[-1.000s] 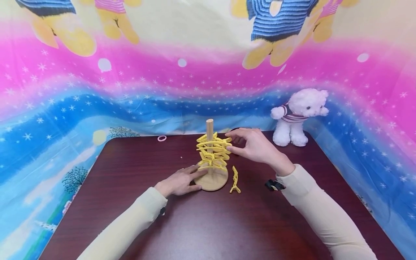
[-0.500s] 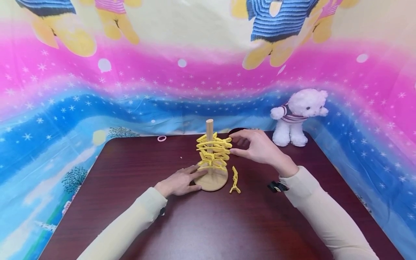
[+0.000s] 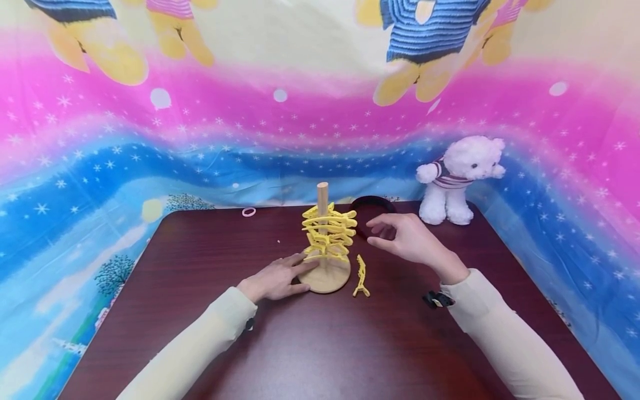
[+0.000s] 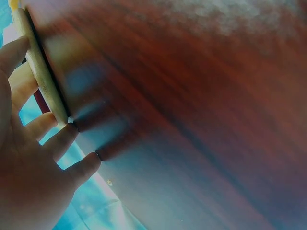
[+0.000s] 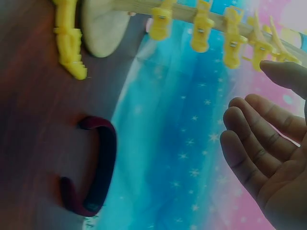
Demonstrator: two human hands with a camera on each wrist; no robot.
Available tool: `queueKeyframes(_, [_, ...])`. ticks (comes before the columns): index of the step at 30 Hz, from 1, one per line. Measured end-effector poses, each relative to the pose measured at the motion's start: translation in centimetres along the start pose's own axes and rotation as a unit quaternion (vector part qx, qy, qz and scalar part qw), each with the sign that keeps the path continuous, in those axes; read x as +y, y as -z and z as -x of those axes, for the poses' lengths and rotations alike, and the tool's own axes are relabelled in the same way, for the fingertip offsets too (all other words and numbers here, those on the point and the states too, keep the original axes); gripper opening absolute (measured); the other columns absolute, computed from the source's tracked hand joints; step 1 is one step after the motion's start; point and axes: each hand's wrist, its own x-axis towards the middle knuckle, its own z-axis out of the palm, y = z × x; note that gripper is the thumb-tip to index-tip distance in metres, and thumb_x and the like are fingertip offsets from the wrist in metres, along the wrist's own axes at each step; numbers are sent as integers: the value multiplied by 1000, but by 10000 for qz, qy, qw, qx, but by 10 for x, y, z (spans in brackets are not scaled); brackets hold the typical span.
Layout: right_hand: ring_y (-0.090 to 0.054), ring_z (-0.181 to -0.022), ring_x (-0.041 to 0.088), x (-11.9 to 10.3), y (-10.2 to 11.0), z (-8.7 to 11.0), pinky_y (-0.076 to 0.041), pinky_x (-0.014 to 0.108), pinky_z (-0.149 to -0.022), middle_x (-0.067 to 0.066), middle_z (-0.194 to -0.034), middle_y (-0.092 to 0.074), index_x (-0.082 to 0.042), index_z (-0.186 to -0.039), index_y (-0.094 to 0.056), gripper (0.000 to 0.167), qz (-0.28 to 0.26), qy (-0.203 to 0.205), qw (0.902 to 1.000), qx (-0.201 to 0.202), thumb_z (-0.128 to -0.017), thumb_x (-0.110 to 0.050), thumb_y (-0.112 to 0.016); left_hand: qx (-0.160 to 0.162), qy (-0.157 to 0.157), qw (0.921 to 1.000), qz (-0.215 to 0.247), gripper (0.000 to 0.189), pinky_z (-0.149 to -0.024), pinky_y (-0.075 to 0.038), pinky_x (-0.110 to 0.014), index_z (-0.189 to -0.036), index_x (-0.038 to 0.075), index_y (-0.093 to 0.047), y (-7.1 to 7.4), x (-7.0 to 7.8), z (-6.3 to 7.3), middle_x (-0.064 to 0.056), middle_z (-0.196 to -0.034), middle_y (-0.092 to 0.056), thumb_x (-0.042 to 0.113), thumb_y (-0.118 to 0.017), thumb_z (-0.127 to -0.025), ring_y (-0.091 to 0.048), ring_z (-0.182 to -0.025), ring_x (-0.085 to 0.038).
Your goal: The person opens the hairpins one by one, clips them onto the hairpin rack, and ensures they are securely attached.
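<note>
A wooden stand with a round base [image 3: 327, 283] and an upright post [image 3: 322, 193] stands mid-table. Several yellow hair clips [image 3: 330, 224] are clamped on the post one above another, sticking out sideways. My left hand [image 3: 276, 280] rests with spread fingers at the base's left edge; in the left wrist view its fingertips touch the base rim [image 4: 45, 79]. To the right of the stand, my right hand [image 3: 410, 239] is in the air with loosely bent fingers and nothing in them, apart from the clips. One loose yellow hair clip [image 3: 362, 276] lies on the table, right of the base.
A dark headband [image 3: 372, 201] lies behind my right hand, and shows as an open curve in the right wrist view. Toward the table's back edge is a small pale pink ring [image 3: 249, 212]. A white plush bear [image 3: 452, 186] stands at the back right corner, before the printed cloth [image 3: 280, 139].
My right hand has let go of the topmost clips and drawn back to the right and toward me, uncovering more of the headband. The left hand has stayed in place.
</note>
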Motion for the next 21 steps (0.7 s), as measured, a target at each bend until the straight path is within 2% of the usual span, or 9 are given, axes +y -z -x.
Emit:
queueKeyframes(6, [-69, -79, 6, 11, -19, 11, -57, 33, -73, -8, -89, -75, -19, -109, -74, 27, 11, 94, 10000, -25, -84, -30, -80, -21, 41, 10000, 20, 64, -115, -35, -57, -157, 33, -32, 0, 0, -1, -16, -163, -30, 53, -52, -100, -36, -148, -34])
queueKeyframes(16, [-65, -73, 3, 24, -58, 37, -52, 22, -68, -13, -82, -71, -14, -105, -75, 27, 32, 34, 9988, -496, -84, -30, -80, -38, 31, 10000, 29, 65, -115, -35, -57, -157, 34, -30, 0, 0, -1, -16, -163, -30, 53, -52, -100, -36, -147, -34])
queueKeyframes(21, [-60, -70, -3, 27, -72, 45, -51, 19, -67, -16, -80, -69, -16, -102, -76, 24, 12, -27, 9972, -741, -84, -31, -81, -58, 55, 10000, 19, 65, -115, -35, -57, -158, 34, -30, -1, 0, -1, -15, -163, -30, 54, -52, -100, -36, -148, -34])
